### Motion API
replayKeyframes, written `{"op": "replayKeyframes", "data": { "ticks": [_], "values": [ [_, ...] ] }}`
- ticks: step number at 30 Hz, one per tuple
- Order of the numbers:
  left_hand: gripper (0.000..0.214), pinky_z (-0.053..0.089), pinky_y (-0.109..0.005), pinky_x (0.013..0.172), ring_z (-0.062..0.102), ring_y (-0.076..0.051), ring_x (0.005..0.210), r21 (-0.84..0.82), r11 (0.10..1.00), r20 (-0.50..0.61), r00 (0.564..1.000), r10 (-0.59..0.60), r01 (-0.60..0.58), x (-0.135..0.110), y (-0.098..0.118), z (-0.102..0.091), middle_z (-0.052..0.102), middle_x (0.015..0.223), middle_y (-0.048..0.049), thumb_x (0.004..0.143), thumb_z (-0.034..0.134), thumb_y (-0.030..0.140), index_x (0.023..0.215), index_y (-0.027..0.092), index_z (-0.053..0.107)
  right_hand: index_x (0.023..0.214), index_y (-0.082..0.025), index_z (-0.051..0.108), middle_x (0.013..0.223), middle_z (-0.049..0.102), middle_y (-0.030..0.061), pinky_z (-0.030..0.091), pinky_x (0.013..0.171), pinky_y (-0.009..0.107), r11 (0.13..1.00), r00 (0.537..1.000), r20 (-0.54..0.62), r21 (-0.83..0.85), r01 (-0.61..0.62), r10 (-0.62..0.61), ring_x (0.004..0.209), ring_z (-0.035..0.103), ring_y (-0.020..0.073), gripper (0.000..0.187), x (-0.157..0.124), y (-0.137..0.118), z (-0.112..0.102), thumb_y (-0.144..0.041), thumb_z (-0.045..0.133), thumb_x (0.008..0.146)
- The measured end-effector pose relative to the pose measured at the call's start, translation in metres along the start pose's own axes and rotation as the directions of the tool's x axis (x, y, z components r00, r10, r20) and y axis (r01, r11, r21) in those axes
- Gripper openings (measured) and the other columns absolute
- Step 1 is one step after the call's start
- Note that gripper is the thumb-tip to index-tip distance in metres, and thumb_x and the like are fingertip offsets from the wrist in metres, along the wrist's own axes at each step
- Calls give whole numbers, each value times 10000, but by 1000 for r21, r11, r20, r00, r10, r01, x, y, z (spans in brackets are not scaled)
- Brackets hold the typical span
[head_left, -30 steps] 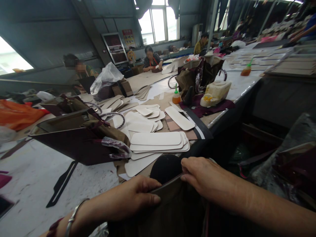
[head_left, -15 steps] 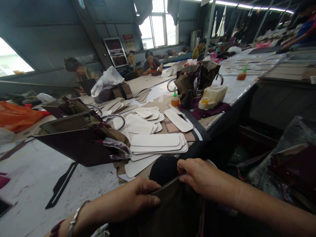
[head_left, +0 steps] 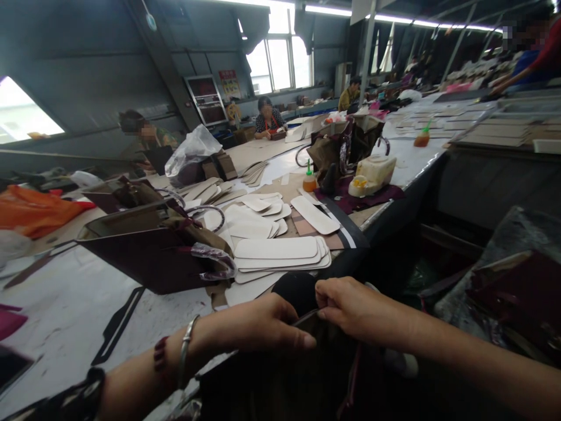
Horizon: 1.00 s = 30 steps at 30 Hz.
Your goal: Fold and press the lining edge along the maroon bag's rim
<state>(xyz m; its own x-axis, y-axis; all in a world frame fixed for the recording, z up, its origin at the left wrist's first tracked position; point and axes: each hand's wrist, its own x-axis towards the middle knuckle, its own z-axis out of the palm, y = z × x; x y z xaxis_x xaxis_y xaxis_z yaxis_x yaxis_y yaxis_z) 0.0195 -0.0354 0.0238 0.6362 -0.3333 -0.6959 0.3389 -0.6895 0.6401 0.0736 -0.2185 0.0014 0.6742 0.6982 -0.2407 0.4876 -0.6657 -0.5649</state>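
Observation:
At the table's near edge, my right hand (head_left: pixel 344 301) pinches the upper edge of a dark handbag (head_left: pixel 284 380) between thumb and fingers. My left hand (head_left: pixel 276 324) grips the same edge just to the left, thumb on the near side and fingers behind it. Most of the bag lies in shadow below my hands, so its lower part is hard to make out. Behind the edge rises a rounded black piece (head_left: pixel 293 292). Beyond it are stacked white rounded panels (head_left: pixel 280 248) on the table.
A maroon handbag (head_left: pixel 144 251) with wrapped handles stands on the left, near a flat black strip (head_left: pixel 118 327). Farther back are a glue bottle (head_left: pixel 309 178), a whitish plastic container (head_left: pixel 372 175) and another handbag (head_left: pixel 337 143). Bags in plastic (head_left: pixel 517 298) lie low right. Several people work around.
My left hand has slid right along the bag's edge, closer to my right hand. My right hand keeps its pinch in nearly the same place. The view has shifted slightly.

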Motion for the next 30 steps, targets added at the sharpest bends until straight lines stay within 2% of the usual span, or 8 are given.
{"op": "replayKeyframes", "data": {
  "ticks": [4,7,9,12,14,19,25,30],
  "values": [
    [373,262,-185,417,352,-85,493,31,995,-48,995,93,-91,12,8,10,417,577,30,719,522,482,807,125,584,702,-185,532,655,563,-11,295,490,206,1000,1000,-2,1,-2,2,582,502,115,20,-4,-6,-2,-177,514,700],
    [265,275,-185,447,334,-77,510,-15,978,-38,977,208,-208,19,9,18,404,591,37,730,515,379,785,127,572,684,-179,536,649,565,-8,310,499,208,1000,1000,-13,1,-6,6,589,506,118,19,-10,-7,-4,-168,523,692],
    [258,272,-189,449,320,-75,503,-53,972,-37,973,226,-228,21,9,21,394,583,37,732,504,363,772,117,574,715,-177,546,673,575,2,333,519,213,1000,999,-31,0,-14,14,609,515,124,29,-17,-7,-5,-183,518,717],
    [291,285,-193,456,339,-81,509,-60,967,-89,966,244,-249,22,6,21,421,591,29,732,504,377,806,110,592,903,-187,547,851,603,32,382,664,244,999,982,-185,3,38,-37,750,538,146,143,-34,-14,-4,-247,476,796],
    [282,315,-194,480,378,-89,529,-36,965,-135,958,252,-258,22,4,20,465,612,23,722,515,371,815,119,600,944,-205,538,901,602,29,380,725,266,993,967,-224,3,121,-118,799,537,150,185,-51,-23,-2,-297,408,849],
    [241,372,-213,531,467,-124,586,-31,977,-207,958,199,-209,12,1,17,547,676,-5,703,513,325,804,121,591,680,-193,542,710,595,28,380,673,281,929,940,-11,-154,336,-342,707,525,158,413,-92,-36,-4,-304,217,909],
    [248,381,-222,557,496,-139,624,31,977,-265,941,210,-209,-7,8,20,577,717,-23,721,496,311,832,117,603,571,-175,505,569,559,17,352,520,230,960,988,77,-240,147,-132,516,497,117,546,-102,12,-36,-475,181,892],
    [256,370,-209,523,502,-134,608,167,950,-290,907,304,-265,-6,16,34,587,703,-10,740,462,318,847,142,614,537,-167,567,489,558,20,278,422,222,858,991,104,-497,129,-89,425,486,117,458,-101,40,-33,-375,342,877]
  ]
}}
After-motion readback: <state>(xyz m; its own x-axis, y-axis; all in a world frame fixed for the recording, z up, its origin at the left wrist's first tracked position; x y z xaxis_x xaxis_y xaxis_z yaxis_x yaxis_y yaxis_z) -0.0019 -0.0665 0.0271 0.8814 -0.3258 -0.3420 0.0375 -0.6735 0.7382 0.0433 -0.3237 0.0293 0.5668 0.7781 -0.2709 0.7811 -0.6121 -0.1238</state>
